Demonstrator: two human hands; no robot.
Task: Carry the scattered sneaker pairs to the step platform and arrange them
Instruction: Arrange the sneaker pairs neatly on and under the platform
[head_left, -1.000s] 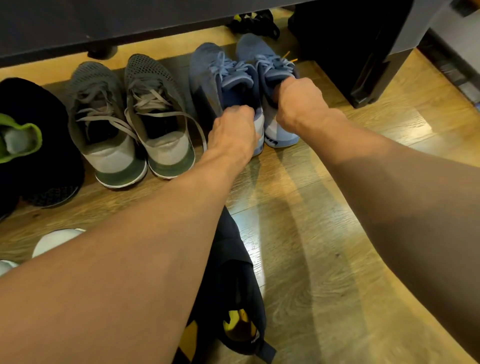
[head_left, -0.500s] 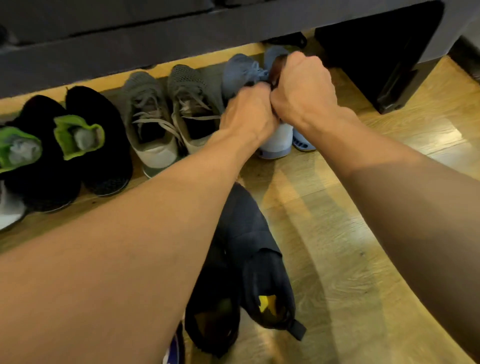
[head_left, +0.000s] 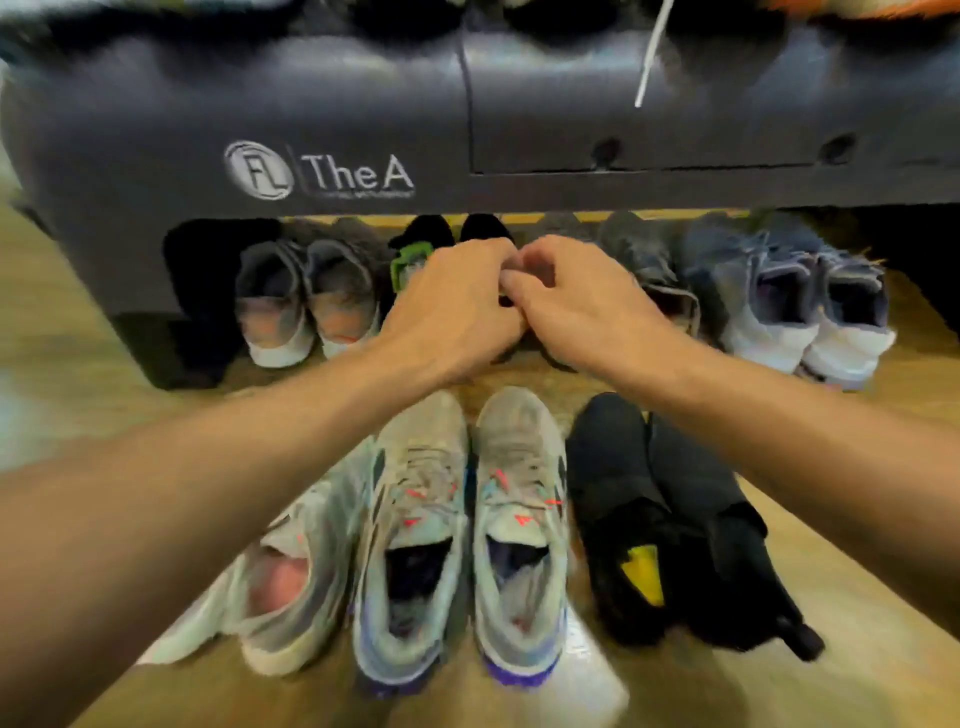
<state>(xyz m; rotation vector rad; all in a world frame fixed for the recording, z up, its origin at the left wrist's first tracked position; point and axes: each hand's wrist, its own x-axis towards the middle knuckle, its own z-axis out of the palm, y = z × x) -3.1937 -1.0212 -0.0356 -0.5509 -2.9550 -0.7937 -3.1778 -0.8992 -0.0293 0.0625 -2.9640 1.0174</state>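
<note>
Sneakers (head_left: 769, 306) of mesh under smooth black step platform (head_left: 363, 104), left hand (head_left: 452, 306) and right hand (head_left: 579, 306) curled together, grip contents unclear

Round "FL" logo and "The A" on step platform (head_left: 363, 130) front; smaller line beneath unreadable

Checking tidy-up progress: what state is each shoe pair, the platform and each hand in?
step platform: standing, shoes tucked beneath.
blue pair: upright, side by side, toes under step platform.
grey-teal pair: upright on floor, outside step platform.
black pair: on floor, outside step platform.
left hand: fingers curled, grip unclear.
right hand: fingers curled, grip unclear.
</note>
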